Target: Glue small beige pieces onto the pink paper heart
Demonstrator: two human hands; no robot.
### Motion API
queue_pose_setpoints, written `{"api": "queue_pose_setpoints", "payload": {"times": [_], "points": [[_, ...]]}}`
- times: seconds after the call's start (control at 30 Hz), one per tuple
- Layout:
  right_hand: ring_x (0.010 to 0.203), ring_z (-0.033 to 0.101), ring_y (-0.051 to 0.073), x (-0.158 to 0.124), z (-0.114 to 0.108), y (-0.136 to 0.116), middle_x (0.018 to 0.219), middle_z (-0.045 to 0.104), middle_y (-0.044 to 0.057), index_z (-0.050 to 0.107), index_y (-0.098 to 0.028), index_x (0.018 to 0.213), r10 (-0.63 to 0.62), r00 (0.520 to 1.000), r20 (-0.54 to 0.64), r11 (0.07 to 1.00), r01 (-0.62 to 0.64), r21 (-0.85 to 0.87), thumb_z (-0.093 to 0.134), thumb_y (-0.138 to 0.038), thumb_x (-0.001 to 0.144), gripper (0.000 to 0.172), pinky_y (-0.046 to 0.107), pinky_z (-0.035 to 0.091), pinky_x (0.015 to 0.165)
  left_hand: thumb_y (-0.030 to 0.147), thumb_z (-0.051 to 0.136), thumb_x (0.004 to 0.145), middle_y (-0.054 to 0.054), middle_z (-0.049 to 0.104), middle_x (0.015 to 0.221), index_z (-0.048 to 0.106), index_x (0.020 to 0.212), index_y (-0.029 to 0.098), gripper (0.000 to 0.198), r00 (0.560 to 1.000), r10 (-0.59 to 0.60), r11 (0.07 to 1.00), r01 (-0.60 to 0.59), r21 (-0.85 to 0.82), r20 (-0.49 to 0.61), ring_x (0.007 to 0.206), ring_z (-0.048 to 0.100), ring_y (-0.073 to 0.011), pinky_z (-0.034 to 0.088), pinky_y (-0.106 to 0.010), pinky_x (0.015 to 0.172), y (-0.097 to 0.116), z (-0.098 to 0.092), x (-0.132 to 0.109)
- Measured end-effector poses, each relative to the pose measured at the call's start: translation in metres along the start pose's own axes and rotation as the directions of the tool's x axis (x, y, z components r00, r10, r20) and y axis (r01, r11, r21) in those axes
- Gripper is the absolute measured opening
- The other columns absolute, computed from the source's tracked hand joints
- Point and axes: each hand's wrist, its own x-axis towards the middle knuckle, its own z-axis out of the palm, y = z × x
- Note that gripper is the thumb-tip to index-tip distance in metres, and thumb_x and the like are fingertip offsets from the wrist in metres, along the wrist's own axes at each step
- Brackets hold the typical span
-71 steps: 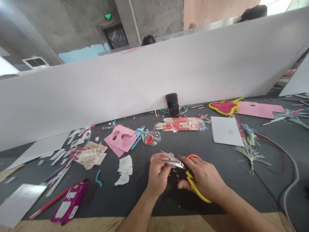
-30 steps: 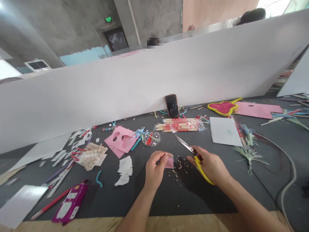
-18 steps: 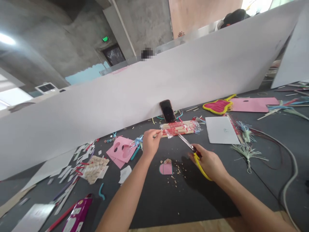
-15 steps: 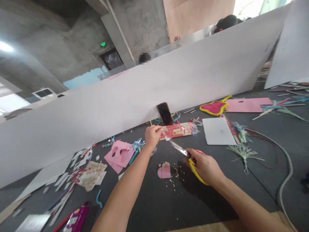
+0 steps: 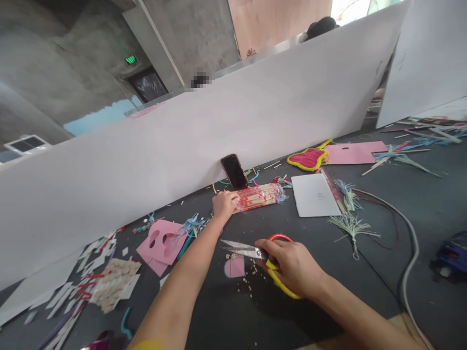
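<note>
My left hand [image 5: 223, 206] is closed on the left end of a clear, red-printed plastic pack of wooden sticks [image 5: 260, 196], which lies on the dark table. My right hand [image 5: 297, 270] grips a pair of scissors [image 5: 246, 250] with red and yellow handles. Their blades are parted and point left, away from the pack. Just below the blades lies a small pink rounded piece [image 5: 234, 267], with tiny pale bits scattered beside it. A phone [image 5: 234, 171] leans on the white partition behind the pack.
A white card [image 5: 316, 195] and tassels [image 5: 350, 226] lie to the right, near a grey cable [image 5: 410, 243]. Pink cutouts [image 5: 156, 248] and a bead-covered piece [image 5: 113, 282] are on the left. A white partition [image 5: 182, 141] borders the table's far side.
The scissors have moved away from the pack towards me, and their blades have spread apart. My left hand has settled lower onto the pack's end. The view has shifted rightwards.
</note>
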Motion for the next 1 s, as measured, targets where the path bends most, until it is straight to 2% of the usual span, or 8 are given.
{"api": "queue_pose_setpoints", "payload": {"times": [0.13,0.27,0.4,0.5,0.6,0.8,0.9,1.0], "points": [[0.062,0.061,0.016,0.002,0.003,0.005,0.076,0.069,0.002,0.059,-0.022,0.113,0.064,0.998,-0.018,0.998,-0.064,0.003,0.046,-0.035,0.089,0.030,0.024,0.039,0.056,0.026,0.060,0.082,-0.002,0.071,0.097,0.073,0.083,0.028,0.013,0.999,-0.010,1.000,0.009,-0.006,-0.043,0.102,0.054,-0.0225,0.033,-0.035,0.090,0.004,-0.007,-0.001],[0.057,0.060,0.016,0.007,0.003,0.013,0.072,0.067,0.001,0.060,-0.023,0.111,0.268,0.953,-0.144,0.963,-0.264,0.046,0.048,-0.038,0.087,0.031,0.024,0.039,0.054,0.028,0.050,0.088,-0.007,0.068,0.103,0.070,0.092,0.023,0.021,0.984,-0.089,0.995,0.082,-0.049,-0.152,0.104,0.054,-0.0246,0.035,-0.036,0.088,0.002,-0.030,-0.019],[0.048,0.055,0.015,0.011,0.003,0.025,0.061,0.062,-0.001,0.060,-0.022,0.108,0.365,0.897,-0.247,0.931,-0.354,0.090,0.048,-0.044,0.086,0.034,0.023,0.036,0.049,0.031,0.054,0.087,-0.004,0.070,0.099,0.070,0.085,0.023,0.018,0.983,-0.056,0.995,0.040,-0.095,-0.176,0.102,0.056,-0.0223,0.036,-0.035,0.092,0.005,-0.046,-0.082],[0.047,0.054,0.014,0.013,0.003,0.029,0.059,0.061,-0.001,0.060,-0.022,0.107,0.378,0.891,-0.252,0.926,-0.367,0.092,0.049,-0.045,0.084,0.035,0.023,0.034,0.047,0.031,0.060,0.083,-0.002,0.072,0.087,0.070,0.076,0.025,0.014,0.992,0.076,0.975,-0.096,-0.200,-0.104,0.100,0.057,-0.0234,0.035,-0.039,0.092,0.015,-0.042,-0.139],[0.048,0.055,0.015,0.014,0.004,0.028,0.059,0.061,-0.001,0.061,-0.021,0.107,0.368,0.901,-0.229,0.930,-0.358,0.085,0.050,-0.044,0.083,0.035,0.023,0.035,0.048,0.029,0.063,0.082,-0.001,0.073,0.083,0.071,0.076,0.026,0.010,0.995,0.081,0.965,-0.094,-0.246,-0.062,0.102,0.056,-0.0254,0.031,-0.043,0.093,0.027,-0.033,-0.174],[0.050,0.058,0.016,0.014,0.005,0.022,0.060,0.063,-0.001,0.061,-0.022,0.105,0.333,0.920,-0.205,0.943,-0.327,0.060,0.049,-0.041,0.084,0.031,0.023,0.035,0.049,0.027,0.059,0.085,-0.001,0.074,0.086,0.074,0.081,0.029,0.015,0.996,0.070,0.961,-0.083,-0.265,-0.056,0.097,0.058,-0.0244,0.031,-0.045,0.090,0.034,-0.034,-0.183],[0.049,0.058,0.016,0.013,0.003,0.020,0.062,0.062,-0.001,0.060,-0.023,0.108,0.331,0.919,-0.214,0.943,-0.327,0.055,0.051,-0.043,0.083,0.033,0.023,0.035,0.048,0.028,0.059,0.085,-0.003,0.073,0.087,0.073,0.081,0.026,0.015,0.990,-0.006,0.944,-0.041,-0.328,-0.140,0.095,0.059,-0.0233,0.035,-0.043,0.090,0.028,-0.037,-0.188],[0.051,0.058,0.016,0.009,-0.001,0.011,0.065,0.063,-0.002,0.053,-0.023,0.119,0.304,0.931,-0.200,0.952,-0.301,0.048,0.055,-0.046,0.081,0.045,0.023,0.036,0.049,0.032,0.062,0.083,-0.004,0.071,0.085,0.072,0.078,0.023,0.015,0.961,-0.123,0.883,-0.009,-0.469,-0.250,0.090,0.060,-0.0212,0.043,-0.038,0.087,0.023,-0.035,-0.195]]}}
